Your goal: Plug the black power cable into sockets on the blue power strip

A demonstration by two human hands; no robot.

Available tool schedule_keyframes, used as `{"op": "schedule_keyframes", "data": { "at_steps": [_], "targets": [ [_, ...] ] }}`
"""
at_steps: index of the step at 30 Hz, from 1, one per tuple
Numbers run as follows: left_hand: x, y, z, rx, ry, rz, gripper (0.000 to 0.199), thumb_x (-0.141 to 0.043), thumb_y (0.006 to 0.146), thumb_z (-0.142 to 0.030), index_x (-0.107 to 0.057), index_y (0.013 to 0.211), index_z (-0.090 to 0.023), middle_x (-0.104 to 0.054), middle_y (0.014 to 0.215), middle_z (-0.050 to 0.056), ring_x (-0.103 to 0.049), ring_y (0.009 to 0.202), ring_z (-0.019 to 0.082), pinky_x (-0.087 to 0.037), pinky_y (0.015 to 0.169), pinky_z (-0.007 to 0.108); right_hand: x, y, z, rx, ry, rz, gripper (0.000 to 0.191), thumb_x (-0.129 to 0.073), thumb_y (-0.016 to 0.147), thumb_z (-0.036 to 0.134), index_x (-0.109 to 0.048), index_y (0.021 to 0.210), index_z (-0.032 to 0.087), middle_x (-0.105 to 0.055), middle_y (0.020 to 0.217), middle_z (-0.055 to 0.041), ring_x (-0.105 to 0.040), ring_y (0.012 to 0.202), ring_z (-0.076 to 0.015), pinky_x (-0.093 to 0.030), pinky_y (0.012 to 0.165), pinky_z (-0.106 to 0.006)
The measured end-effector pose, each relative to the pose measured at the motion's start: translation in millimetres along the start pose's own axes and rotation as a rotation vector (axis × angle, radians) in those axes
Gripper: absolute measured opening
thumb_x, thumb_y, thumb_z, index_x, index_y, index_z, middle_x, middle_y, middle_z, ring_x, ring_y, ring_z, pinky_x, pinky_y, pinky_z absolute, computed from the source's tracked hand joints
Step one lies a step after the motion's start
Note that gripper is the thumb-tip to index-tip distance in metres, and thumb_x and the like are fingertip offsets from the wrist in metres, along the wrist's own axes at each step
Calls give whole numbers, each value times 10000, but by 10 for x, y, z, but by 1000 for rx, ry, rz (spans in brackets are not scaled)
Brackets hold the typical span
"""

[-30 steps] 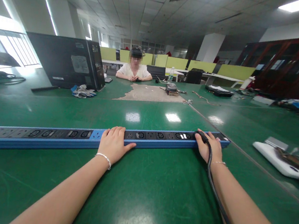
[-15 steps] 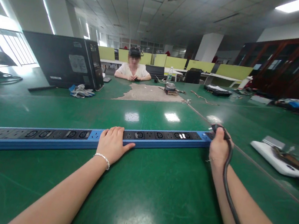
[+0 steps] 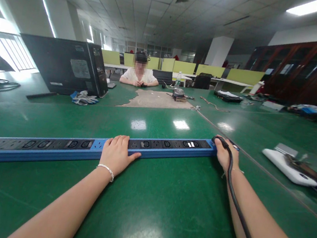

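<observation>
A long blue power strip (image 3: 153, 152) with black sockets lies across the green table, running off the left edge of the view. My left hand (image 3: 116, 151) holds it down near the middle, fingers over the top and thumb along the near side. Closed at the strip's right end, my right hand (image 3: 227, 157) grips a black plug (image 3: 217, 140). From the plug a thick black cable (image 3: 235, 202) runs back over my right forearm and out at the bottom. The plug's front is hidden, so how far it sits in the strip cannot be told.
A black computer case (image 3: 65, 66) stands at the left, with blue-white gloves (image 3: 84, 98) beside it. To the right lies a white device (image 3: 288, 167) with a dark handle. Across the table sits a person (image 3: 139, 74), near a water bottle (image 3: 178, 80).
My right hand has shifted left with the plug, which now sits over the strip's right end; part of that end shows beyond my fingers. My left hand keeps its hold.
</observation>
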State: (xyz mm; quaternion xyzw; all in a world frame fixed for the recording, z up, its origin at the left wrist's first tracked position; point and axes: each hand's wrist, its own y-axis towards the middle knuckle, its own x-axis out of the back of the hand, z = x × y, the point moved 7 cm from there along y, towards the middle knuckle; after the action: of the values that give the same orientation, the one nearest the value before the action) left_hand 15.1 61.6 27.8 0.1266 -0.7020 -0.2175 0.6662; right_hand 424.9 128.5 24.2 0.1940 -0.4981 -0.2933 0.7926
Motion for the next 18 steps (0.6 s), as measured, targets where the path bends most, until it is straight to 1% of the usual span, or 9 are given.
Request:
{"op": "schedule_keyframes", "data": {
  "at_steps": [2,4,7,9,12,16,18],
  "targets": [
    [1,1,-1,-1,0,-3,647,-467,754,-615,-488,1169,-119,-570,1192,160,-476,1142,287,-319,974,435,-23,20,-49,-68,36,15,414,-361,843,461,-616,1090,248,-634,1128,-53,-489,1157,-265,-350,965,-488],
    [-1,2,-1,2,0,0,648,-468,752,-616,-486,1172,-122,-568,1197,161,-474,1146,288,-315,976,436,-46,40,-91,-98,71,30,408,-381,833,466,-621,1087,257,-631,1137,-45,-478,1169,-266,-343,975,-482],
    [-6,3,1,7,-5,9,651,-467,752,-617,-485,1175,-123,-562,1207,162,-468,1153,290,-310,980,438,-71,70,-160,-108,85,51,391,-408,817,465,-645,1056,267,-641,1112,-39,-471,1175,-270,-344,982,-471],
    [-9,2,4,10,-10,14,653,-465,752,-617,-483,1181,-124,-559,1212,160,-465,1156,291,-309,981,442,-97,80,-194,-104,72,86,383,-420,810,468,-659,1036,273,-643,1104,-38,-467,1178,-275,-349,982,-467],
    [-11,0,6,8,-15,13,653,-459,754,-618,-480,1185,-128,-556,1215,159,-461,1161,291,-303,986,444,-129,57,-194,-88,46,132,393,-418,811,477,-654,1056,280,-626,1138,-40,-441,1202,-288,-341,986,-487],
    [-10,-2,7,4,-25,12,659,-454,755,-618,-474,1194,-127,-554,1215,161,-457,1167,291,-296,993,446,-49,-29,-142,-95,12,49,398,-420,814,493,-641,1083,302,-604,1177,-37,-410,1224,-308,-321,992,-518],
    [-8,-2,11,10,-26,13,655,-453,755,-615,-473,1198,-132,-553,1217,160,-457,1167,293,-297,992,449,-16,-72,-101,-85,-2,37,412,-425,810,502,-632,1106,302,-595,1190,-44,-410,1223,-319,-330,985,-516]
  ]
}}
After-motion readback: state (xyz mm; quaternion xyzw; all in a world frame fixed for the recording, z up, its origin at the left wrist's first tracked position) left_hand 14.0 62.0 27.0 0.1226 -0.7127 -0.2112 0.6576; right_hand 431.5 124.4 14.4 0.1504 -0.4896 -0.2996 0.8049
